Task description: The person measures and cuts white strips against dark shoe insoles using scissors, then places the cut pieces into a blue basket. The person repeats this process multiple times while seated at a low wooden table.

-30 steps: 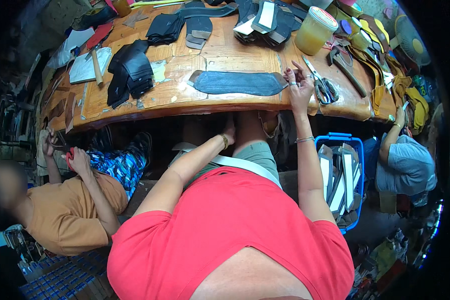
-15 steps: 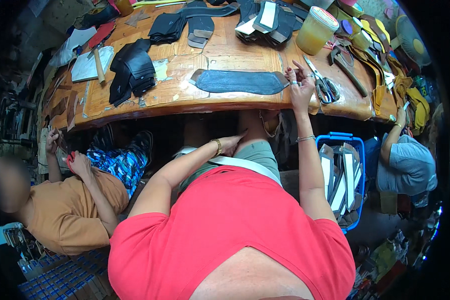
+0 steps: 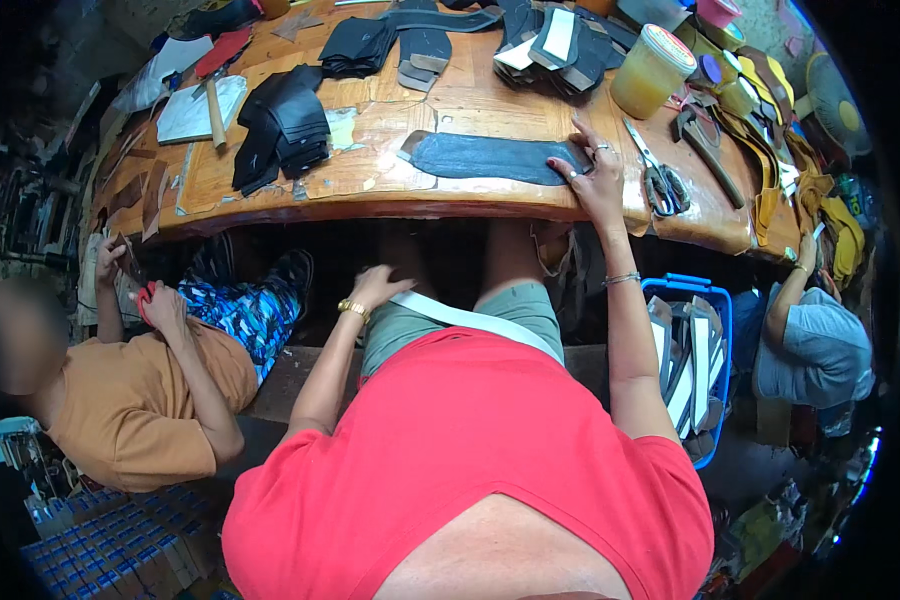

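A long dark blue-black leather piece (image 3: 490, 160) lies flat along the near edge of the wooden table, its tan-brown end tabs showing. My right hand (image 3: 600, 185) rests at its right end, thumb pressed on the surface and the other fingers spread apart. Across my lap runs a white strip (image 3: 470, 316). My left hand (image 3: 373, 289) is over my left thigh, slightly blurred, with its fingers closed at the strip's left end. Just right of my right hand lie scissors (image 3: 658, 175) with dark handles.
A hammer (image 3: 710, 160) and a jar of yellowish paste (image 3: 652, 75) stand by the right side. Stacked black pieces (image 3: 285, 130) lie left. A blue basket (image 3: 725, 375) of strips is beside my right arm. A co-worker (image 3: 150, 400) holding red-handled scissors sits left; another person (image 3: 815, 340) is right.
My left hand has moved left from between my thighs to the white strip's end. My right hand has lowered its thumb onto the leather piece. The view has shifted slightly.
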Action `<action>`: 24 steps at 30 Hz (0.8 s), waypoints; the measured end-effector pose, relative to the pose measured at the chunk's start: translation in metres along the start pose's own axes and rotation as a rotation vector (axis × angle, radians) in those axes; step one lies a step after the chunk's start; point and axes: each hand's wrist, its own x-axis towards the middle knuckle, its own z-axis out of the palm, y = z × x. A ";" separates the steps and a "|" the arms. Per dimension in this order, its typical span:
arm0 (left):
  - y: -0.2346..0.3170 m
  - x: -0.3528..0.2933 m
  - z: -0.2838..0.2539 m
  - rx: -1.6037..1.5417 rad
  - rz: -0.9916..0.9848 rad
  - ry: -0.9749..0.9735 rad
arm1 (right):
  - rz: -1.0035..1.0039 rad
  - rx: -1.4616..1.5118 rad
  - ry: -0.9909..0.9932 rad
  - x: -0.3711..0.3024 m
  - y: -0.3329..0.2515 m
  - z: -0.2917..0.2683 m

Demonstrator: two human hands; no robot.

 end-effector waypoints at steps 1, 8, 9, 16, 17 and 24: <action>-0.022 -0.003 0.004 0.203 -0.090 0.046 | -0.007 -0.012 -0.003 0.001 -0.001 0.000; -0.119 -0.013 0.025 -0.312 -0.260 -0.017 | -0.015 0.122 0.207 -0.001 -0.005 -0.001; -0.131 -0.009 0.032 -0.331 -0.356 -0.061 | 0.014 0.204 0.231 -0.003 -0.003 -0.001; -0.080 -0.029 0.018 -0.855 -0.603 0.002 | 0.058 0.410 0.270 -0.027 -0.032 -0.005; -0.099 -0.028 0.032 -1.046 -0.513 0.108 | 0.058 0.456 0.247 -0.028 -0.042 -0.006; -0.013 -0.035 0.012 -1.759 -0.067 0.703 | 0.066 0.547 0.026 -0.052 -0.072 -0.008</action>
